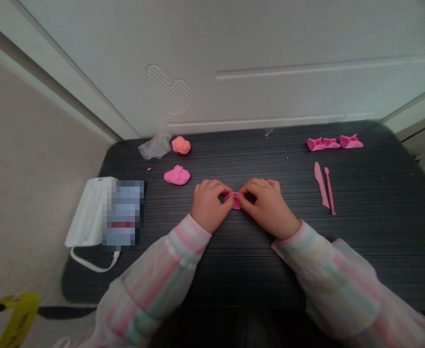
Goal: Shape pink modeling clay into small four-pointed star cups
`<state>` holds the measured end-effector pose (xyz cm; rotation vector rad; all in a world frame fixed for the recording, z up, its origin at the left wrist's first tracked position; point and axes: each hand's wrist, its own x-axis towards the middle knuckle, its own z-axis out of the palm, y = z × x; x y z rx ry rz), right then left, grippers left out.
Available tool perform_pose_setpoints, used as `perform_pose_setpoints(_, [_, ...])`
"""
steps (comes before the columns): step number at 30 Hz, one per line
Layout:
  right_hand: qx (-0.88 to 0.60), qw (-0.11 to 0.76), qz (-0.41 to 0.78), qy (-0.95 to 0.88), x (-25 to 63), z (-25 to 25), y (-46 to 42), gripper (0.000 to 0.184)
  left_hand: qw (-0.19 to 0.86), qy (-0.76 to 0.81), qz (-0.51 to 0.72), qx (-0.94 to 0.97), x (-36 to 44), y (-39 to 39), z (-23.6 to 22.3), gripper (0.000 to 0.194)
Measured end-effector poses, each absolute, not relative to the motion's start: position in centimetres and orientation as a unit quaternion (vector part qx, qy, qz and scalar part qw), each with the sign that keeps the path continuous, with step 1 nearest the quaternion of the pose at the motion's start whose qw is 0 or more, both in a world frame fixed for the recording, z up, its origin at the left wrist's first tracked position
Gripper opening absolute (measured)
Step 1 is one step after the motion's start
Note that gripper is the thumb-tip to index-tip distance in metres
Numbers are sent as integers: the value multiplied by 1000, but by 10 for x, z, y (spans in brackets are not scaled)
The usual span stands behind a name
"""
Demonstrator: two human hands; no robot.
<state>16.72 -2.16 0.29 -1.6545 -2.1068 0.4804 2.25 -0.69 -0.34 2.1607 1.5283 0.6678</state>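
Note:
Between both hands, at the middle of the dark table [234, 261], is a small flattened piece of pink modelling clay [237, 203]. My left hand [211, 205] pinches its left edge between thumb and fingers. The right edge is pinched the same way by my right hand [266, 208]. Up and left of my left hand lies a larger lump of pink clay [177, 176]. Behind that sits an orange clay lump [181, 145], beside a crumpled clear plastic wrapper [156, 146].
At the right lie a pink plastic knife [320, 183] and a thin pink stick tool [330, 191]. Folded pink clay pieces [323, 144] stand in a row behind them. A white power bank [91, 211], a phone [124, 212] and a white cable [92, 266] occupy the left side.

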Motion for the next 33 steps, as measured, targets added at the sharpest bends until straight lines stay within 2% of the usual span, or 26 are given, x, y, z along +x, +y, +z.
perform_pose_setpoints(10, [-573, 226, 191, -765, 169, 4, -21, 13, 240, 516, 283, 772, 23, -8, 0, 10])
perform_pose_setpoints(19, [-566, 247, 157, -770, 165, 4, -24, 18, 191, 515, 320, 772, 23, -9, -3, 12])
perform_pose_setpoints(27, [-572, 308, 157, -744, 166, 4, -24, 14, 216, 511, 346, 757, 23, -11, 0, 13])
perform_pose_setpoints(33, [-565, 316, 137, -750, 165, 8, -24, 14, 194, 501, 388, 749, 24, -11, -1, 13])
